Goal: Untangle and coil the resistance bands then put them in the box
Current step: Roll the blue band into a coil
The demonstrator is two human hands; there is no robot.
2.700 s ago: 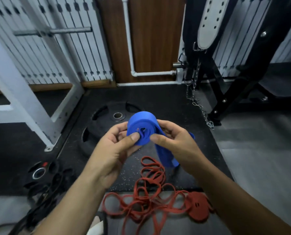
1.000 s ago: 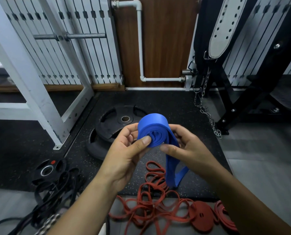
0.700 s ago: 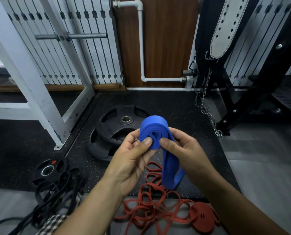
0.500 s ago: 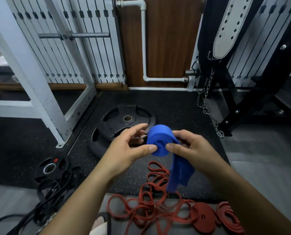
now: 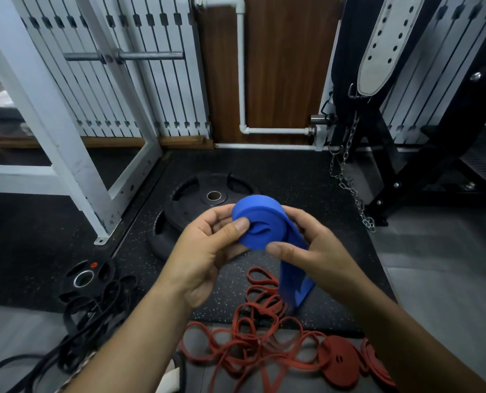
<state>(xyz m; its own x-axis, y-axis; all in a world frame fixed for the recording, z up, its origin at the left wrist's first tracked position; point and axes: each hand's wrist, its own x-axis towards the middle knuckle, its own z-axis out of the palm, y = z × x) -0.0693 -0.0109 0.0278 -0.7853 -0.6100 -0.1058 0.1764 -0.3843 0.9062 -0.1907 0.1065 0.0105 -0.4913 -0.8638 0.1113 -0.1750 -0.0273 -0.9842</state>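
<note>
place: a gym, in its weights corner.
floor: a black speckled rubber mat (image 5: 292,171) laid over grey flooring.
weights: two large black weight plates (image 5: 196,208) stacked on the mat; a small plate (image 5: 84,277) with a steel-ringed hole off to the left.
frames: a white steel rack (image 5: 66,154) on the left; a black machine frame (image 5: 411,171) on the right.
hanging gear: a perforated white lifting belt (image 5: 383,43), with a chain (image 5: 346,180) dropping to the floor.
bands: a partly rolled blue band (image 5: 257,225), tangled red bands (image 5: 250,344), heaped black bands (image 5: 94,313).
</note>
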